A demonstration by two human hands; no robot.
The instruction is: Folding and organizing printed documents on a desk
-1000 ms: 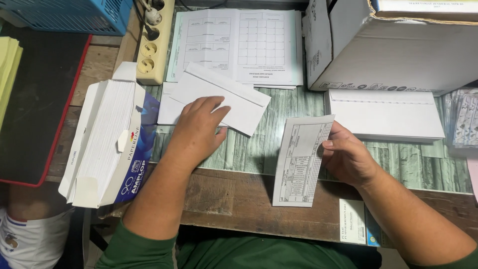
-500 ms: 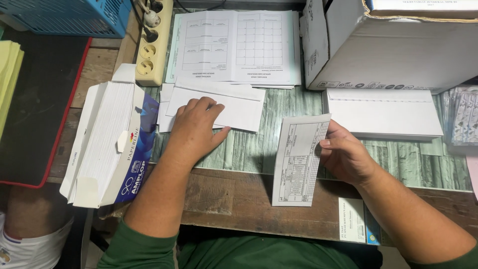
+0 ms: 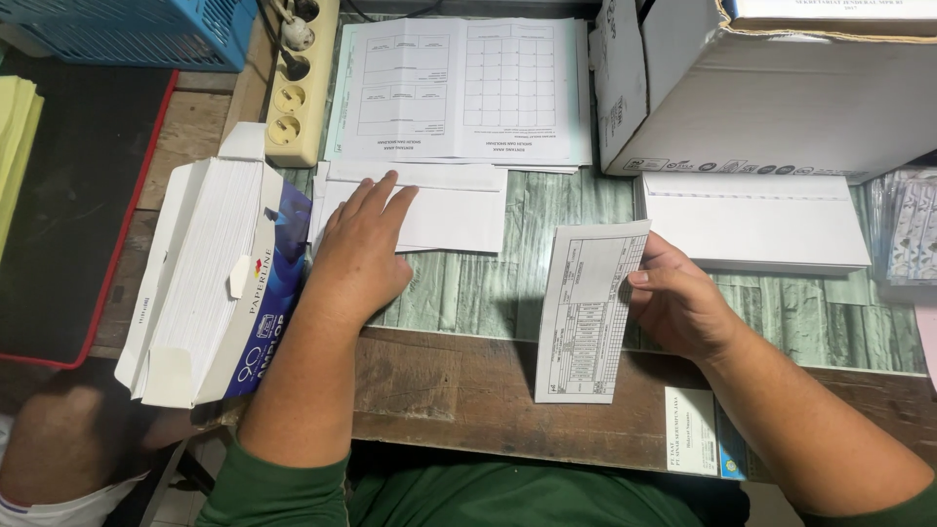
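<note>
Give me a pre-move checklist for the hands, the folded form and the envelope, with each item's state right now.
1. Right hand has hold of the folded printed paper form: ok, thumb and fingers pinch its right edge.
2. Left hand is on the white paper envelope: ok, palm and fingers lie flat on its left part.
3. Envelope flap open: cannot tell, the hand covers part of it.
4. Form folded narrow enough for the envelope: cannot tell.
5. Bare green wood-pattern table surface between envelope and form: ok.
6. Open box of white envelopes beside the left hand: ok, it looks full.
</note>
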